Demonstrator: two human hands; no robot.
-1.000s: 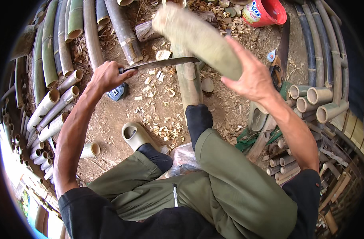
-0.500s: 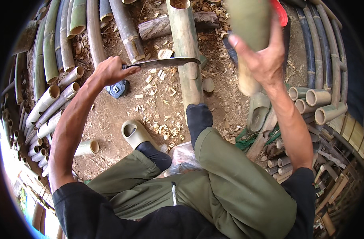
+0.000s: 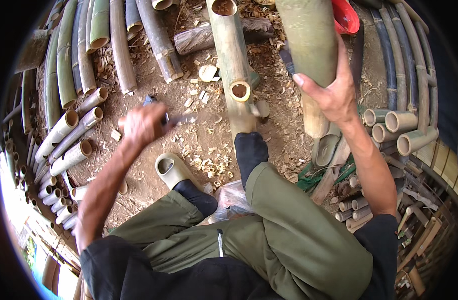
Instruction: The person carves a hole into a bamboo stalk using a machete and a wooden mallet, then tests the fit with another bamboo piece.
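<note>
My left hand (image 3: 146, 122) is closed around the handle of a long-bladed knife. The blade is smeared by motion and points right, over the lower part of a bamboo pole (image 3: 234, 55). This pole lies lengthwise in front of me, with an opening (image 3: 240, 91) showing in its upper side. My sock-covered foot (image 3: 252, 150) rests on its near end. With fingers and thumb around it, my right hand (image 3: 334, 97) holds a thick green bamboo piece (image 3: 309, 45) at the right. A paler wooden length (image 3: 315, 117) shows below; whether they join I cannot tell.
Bamboo poles (image 3: 99, 30) lie at the left and more (image 3: 406, 60) at the right. A dark log (image 3: 201, 39) lies crosswise under the pole. Shavings cover the dirt floor. A tape measure (image 3: 150, 99) is partly behind my left hand; a red container (image 3: 345, 20) stands far right.
My left hand has moved down with the knife, whose blade has left the pole's upper part and uncovered the opening. The green bamboo piece has come slightly nearer in my right hand.
</note>
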